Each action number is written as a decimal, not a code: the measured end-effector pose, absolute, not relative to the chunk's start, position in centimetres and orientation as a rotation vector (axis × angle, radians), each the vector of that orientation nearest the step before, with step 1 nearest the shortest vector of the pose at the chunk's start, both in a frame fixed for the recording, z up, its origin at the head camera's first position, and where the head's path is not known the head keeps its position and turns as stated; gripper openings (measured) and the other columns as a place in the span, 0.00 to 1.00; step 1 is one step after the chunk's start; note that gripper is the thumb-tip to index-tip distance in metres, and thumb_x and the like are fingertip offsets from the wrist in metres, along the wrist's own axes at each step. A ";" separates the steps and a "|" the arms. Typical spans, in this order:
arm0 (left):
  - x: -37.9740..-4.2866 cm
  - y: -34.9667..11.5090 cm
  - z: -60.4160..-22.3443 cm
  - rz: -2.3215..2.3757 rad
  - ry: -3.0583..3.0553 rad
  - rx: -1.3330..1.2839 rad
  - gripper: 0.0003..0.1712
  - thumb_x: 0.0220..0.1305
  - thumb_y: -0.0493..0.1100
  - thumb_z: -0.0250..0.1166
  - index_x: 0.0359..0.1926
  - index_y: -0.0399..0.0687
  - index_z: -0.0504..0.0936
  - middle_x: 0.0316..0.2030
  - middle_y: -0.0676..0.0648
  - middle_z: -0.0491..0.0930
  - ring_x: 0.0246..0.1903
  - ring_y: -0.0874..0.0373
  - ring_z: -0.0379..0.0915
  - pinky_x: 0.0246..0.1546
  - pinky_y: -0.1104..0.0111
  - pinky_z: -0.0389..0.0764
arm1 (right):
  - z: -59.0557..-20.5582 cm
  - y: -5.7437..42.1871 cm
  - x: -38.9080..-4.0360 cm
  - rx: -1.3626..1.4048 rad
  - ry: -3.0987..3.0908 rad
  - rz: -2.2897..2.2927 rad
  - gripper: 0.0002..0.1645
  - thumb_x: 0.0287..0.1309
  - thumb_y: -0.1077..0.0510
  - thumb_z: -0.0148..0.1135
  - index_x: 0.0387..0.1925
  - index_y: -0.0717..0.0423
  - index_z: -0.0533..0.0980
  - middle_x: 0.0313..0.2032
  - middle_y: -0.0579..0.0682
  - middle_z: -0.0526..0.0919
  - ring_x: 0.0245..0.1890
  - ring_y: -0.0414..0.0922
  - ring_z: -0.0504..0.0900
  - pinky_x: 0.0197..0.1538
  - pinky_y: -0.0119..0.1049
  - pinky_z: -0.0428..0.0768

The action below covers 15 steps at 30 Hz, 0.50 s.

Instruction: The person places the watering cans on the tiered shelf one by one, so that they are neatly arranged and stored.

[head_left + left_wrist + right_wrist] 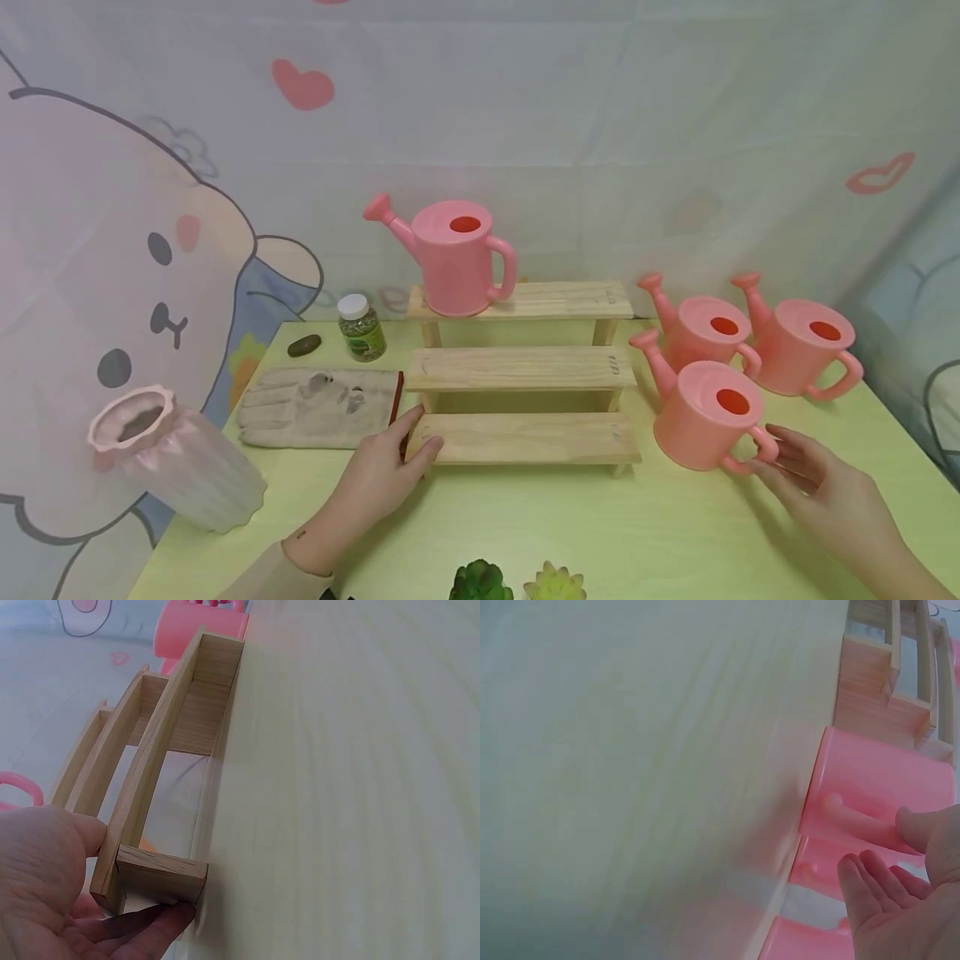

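A three-tier wooden stand [521, 437] stands mid-table. At its left end my left hand [382, 467] grips the lowest tier; in the left wrist view the thumb lies by the board [135, 810] and the fingertips touch the end leg [161, 874]. My right hand [832, 487] is at the handle [765, 446] of the front pink watering can [697, 417]. In the right wrist view, the thumb touches that handle [862, 825], while the other fingers [866, 892] stretch out beneath, not wrapped round it. Another pink watering can [453, 267] sits on the top tier, spout leftward.
Two more watering cans [693, 325] [798, 346] stand behind the front one. Left of the stand are a work glove [315, 408], a jar with a white lid [362, 329], a dark stone [304, 345] and a tilted ruffled vase [202, 467]. Two succulents [482, 582] [555, 583] lie at the near edge.
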<state>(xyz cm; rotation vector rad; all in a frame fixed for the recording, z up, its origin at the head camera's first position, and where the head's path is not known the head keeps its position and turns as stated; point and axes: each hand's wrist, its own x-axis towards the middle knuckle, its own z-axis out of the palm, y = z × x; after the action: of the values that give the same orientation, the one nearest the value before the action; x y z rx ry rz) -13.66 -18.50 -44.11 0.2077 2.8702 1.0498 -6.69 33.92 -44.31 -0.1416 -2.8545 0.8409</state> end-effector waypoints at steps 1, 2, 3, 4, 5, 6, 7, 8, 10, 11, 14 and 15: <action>-13.7 -18.5 -44.1 1.048 2.872 0.211 0.39 0.72 0.65 0.59 0.77 0.56 0.65 0.08 0.56 0.59 0.11 0.62 0.45 0.23 0.66 0.65 | -44.3 34.0 -6.7 -0.150 -2.859 0.835 0.42 0.60 0.35 0.69 0.67 0.54 0.74 0.56 0.64 0.85 0.46 0.44 0.90 0.33 0.19 0.78; -13.7 -18.5 -44.1 1.048 2.874 0.214 0.39 0.72 0.65 0.59 0.77 0.56 0.65 0.08 0.56 0.59 0.12 0.62 0.45 0.23 0.66 0.64 | -44.4 34.0 -6.6 -0.147 -2.856 0.843 0.40 0.61 0.36 0.69 0.67 0.54 0.74 0.55 0.64 0.86 0.47 0.48 0.90 0.33 0.19 0.78; -13.7 -18.5 -44.1 1.047 2.875 0.216 0.39 0.72 0.65 0.59 0.77 0.56 0.65 0.08 0.56 0.59 0.12 0.62 0.45 0.23 0.66 0.64 | -44.5 33.9 -6.6 -0.142 -2.854 0.835 0.39 0.61 0.36 0.69 0.66 0.54 0.75 0.54 0.64 0.86 0.46 0.45 0.90 0.33 0.19 0.78; -13.7 -18.5 -44.1 1.047 2.874 0.217 0.39 0.72 0.65 0.59 0.77 0.56 0.65 0.08 0.56 0.59 0.12 0.62 0.45 0.22 0.66 0.64 | -44.5 34.0 -6.6 -0.135 -2.852 0.831 0.38 0.61 0.36 0.69 0.65 0.53 0.76 0.53 0.63 0.87 0.43 0.37 0.90 0.33 0.18 0.77; -13.7 -18.5 -44.2 1.048 2.874 0.215 0.39 0.72 0.65 0.59 0.77 0.56 0.65 0.08 0.56 0.58 0.12 0.62 0.45 0.22 0.66 0.64 | -44.6 34.0 -6.6 -0.123 -2.846 0.832 0.36 0.62 0.37 0.69 0.64 0.53 0.77 0.53 0.62 0.87 0.41 0.29 0.88 0.34 0.16 0.76; -13.7 -18.5 -44.2 1.051 2.871 0.213 0.39 0.72 0.65 0.59 0.77 0.56 0.65 0.09 0.56 0.58 0.12 0.62 0.45 0.21 0.66 0.63 | -44.6 34.0 -6.5 -0.109 -2.837 0.833 0.35 0.62 0.38 0.69 0.63 0.52 0.78 0.52 0.61 0.88 0.40 0.20 0.84 0.35 0.14 0.74; -13.7 -18.5 -44.2 1.053 2.870 0.211 0.39 0.72 0.65 0.59 0.77 0.56 0.65 0.09 0.56 0.57 0.11 0.62 0.45 0.21 0.66 0.63 | -44.6 34.0 -6.5 -0.089 -2.825 0.836 0.33 0.63 0.39 0.69 0.62 0.53 0.79 0.52 0.60 0.88 0.39 0.16 0.81 0.35 0.13 0.73; -13.7 -18.5 -44.2 1.054 2.870 0.210 0.39 0.72 0.65 0.59 0.77 0.56 0.65 0.09 0.56 0.57 0.11 0.62 0.45 0.21 0.66 0.63 | -44.7 34.0 -6.5 -0.063 -2.809 0.839 0.31 0.63 0.42 0.70 0.61 0.53 0.79 0.51 0.60 0.89 0.39 0.11 0.76 0.36 0.11 0.72; -13.8 -18.5 -44.2 1.056 2.869 0.208 0.39 0.72 0.65 0.59 0.77 0.56 0.65 0.09 0.56 0.57 0.11 0.62 0.46 0.20 0.67 0.63 | -44.7 34.0 -6.5 -0.024 -2.783 0.843 0.27 0.65 0.45 0.69 0.60 0.53 0.80 0.50 0.59 0.89 0.39 0.07 0.71 0.37 0.09 0.69; -13.8 -18.5 -44.2 1.056 2.868 0.206 0.39 0.72 0.65 0.59 0.77 0.56 0.65 0.08 0.56 0.58 0.11 0.62 0.46 0.20 0.67 0.63 | -44.8 33.9 -6.5 -0.007 -2.770 0.845 0.25 0.65 0.47 0.69 0.59 0.53 0.81 0.49 0.59 0.89 0.40 0.06 0.71 0.38 0.08 0.69; -13.8 -18.5 -44.2 1.057 2.866 0.201 0.39 0.72 0.65 0.59 0.77 0.56 0.65 0.08 0.56 0.58 0.11 0.62 0.45 0.21 0.66 0.63 | -44.8 33.8 -6.6 0.010 -2.742 0.845 0.22 0.65 0.49 0.70 0.57 0.53 0.82 0.48 0.58 0.90 0.39 0.06 0.71 0.38 0.08 0.70; -13.7 -18.5 -44.2 1.056 2.865 0.201 0.39 0.72 0.64 0.59 0.77 0.56 0.65 0.08 0.56 0.58 0.11 0.62 0.45 0.21 0.66 0.63 | -44.8 33.8 -6.6 0.007 -2.740 0.852 0.22 0.65 0.49 0.70 0.56 0.53 0.82 0.48 0.58 0.90 0.39 0.06 0.71 0.37 0.08 0.70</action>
<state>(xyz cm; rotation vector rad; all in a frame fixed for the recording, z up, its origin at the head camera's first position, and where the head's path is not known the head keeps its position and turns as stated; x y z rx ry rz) -13.75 -18.48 -44.18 0.2007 2.8651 1.0562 -6.58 33.76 -44.84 0.0066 -2.7399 0.8519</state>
